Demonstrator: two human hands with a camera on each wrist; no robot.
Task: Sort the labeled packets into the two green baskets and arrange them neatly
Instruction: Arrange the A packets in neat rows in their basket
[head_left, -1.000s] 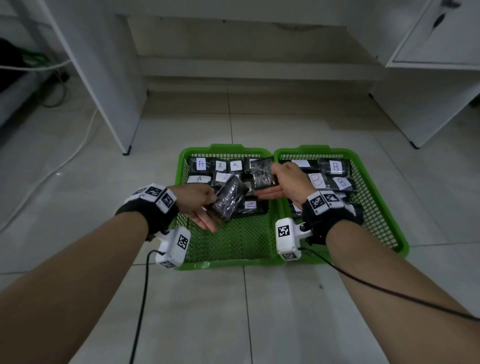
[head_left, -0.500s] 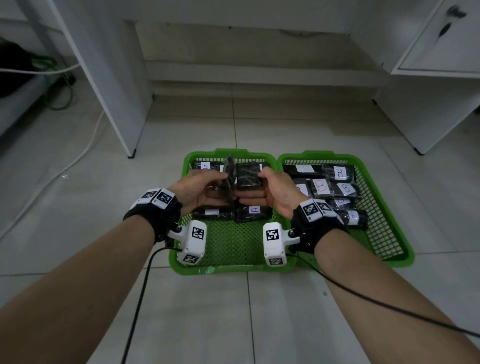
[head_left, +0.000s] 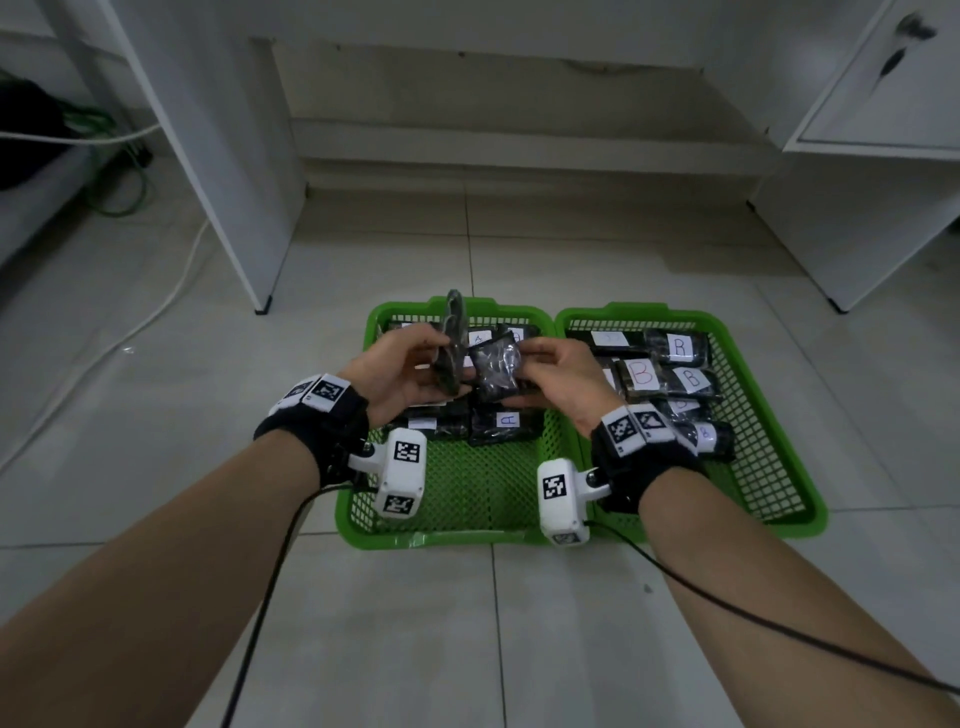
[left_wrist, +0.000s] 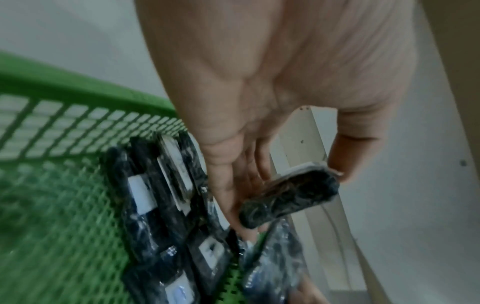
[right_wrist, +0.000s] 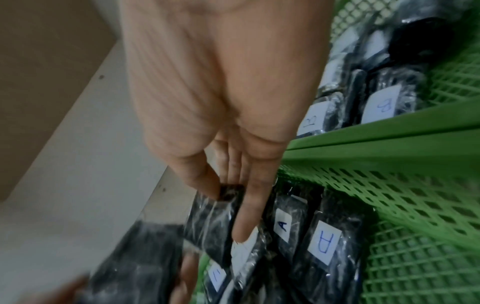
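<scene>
Left hand (head_left: 400, 370): gripping an upright packet (head_left: 453, 348) edge-on above left basket (head_left: 441, 538).
Right hand (head_left: 563, 376): pinching a second packet (head_left: 496, 370).

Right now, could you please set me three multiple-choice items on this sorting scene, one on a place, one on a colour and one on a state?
1. Where do the packets marked B lie?
A. In the right basket
B. In the left basket
C. On the floor tiles

2. What colour are the two baskets?
A. Blue
B. Green
C. Red

3. What is the left hand doing?
A. Resting flat on the floor
B. Hanging idle, holding nothing
C. Holding a dark packet up on edge

Answers:
1. A: the B labels sit inside the right basket, while the left basket holds A labels.
2. B: both rims and mesh walls are bright green.
3. C: the left hand grips a dark packet standing edge-on, beside the second packet held by the right hand.
</scene>
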